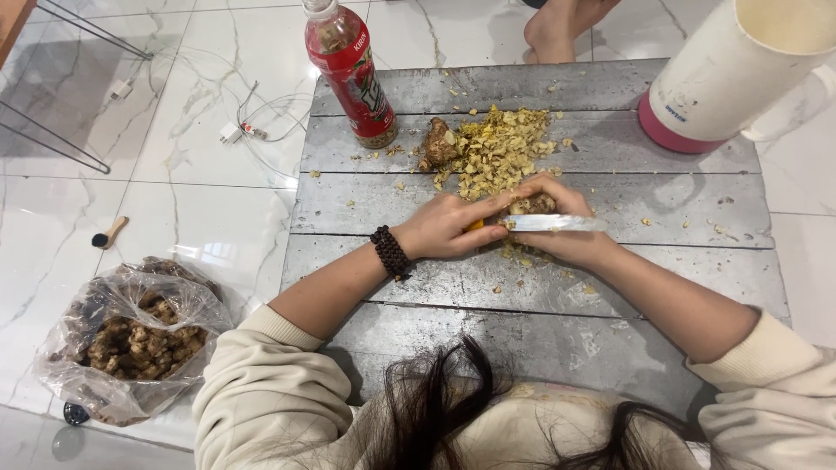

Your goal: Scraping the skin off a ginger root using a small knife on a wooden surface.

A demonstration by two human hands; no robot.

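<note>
My left hand (444,228), with a dark bead bracelet on its wrist, grips a knife (553,223) by its orange handle; the blade points right. My right hand (562,222) holds a piece of ginger (533,205) against the blade. Both hands rest over a grey plank board (610,96). Just beyond them lies a pile of yellowish ginger peelings (501,152), with a whole ginger root (435,144) at its left edge.
A red drink bottle (353,74) stands at the board's far left, and a white jug with a pink base (727,83) at the far right. A plastic bag of ginger (131,341), cables (248,129) and a small brush (109,233) lie on the marble floor. Another person's foot (557,30) is beyond the board.
</note>
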